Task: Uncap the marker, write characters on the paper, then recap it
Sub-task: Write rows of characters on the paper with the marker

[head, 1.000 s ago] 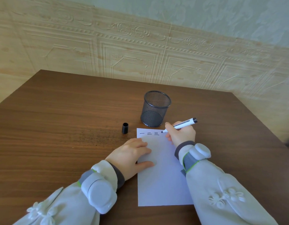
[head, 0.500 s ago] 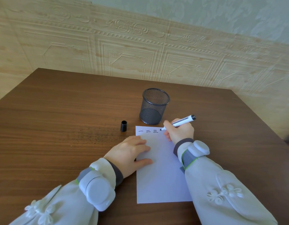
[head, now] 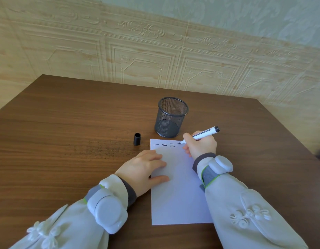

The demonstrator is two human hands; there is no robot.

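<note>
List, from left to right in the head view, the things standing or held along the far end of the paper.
Marker cap → mesh pen cup → marker held by the right hand.

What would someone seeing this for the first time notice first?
Most likely the white paper on the dark wooden table, with the right hand holding the marker tip at the end of a short row of black characters along its top edge. The left hand rests flat on the sheet's left side. Behind stand a black mesh pen cup and, to its left, the loose cap.
</note>
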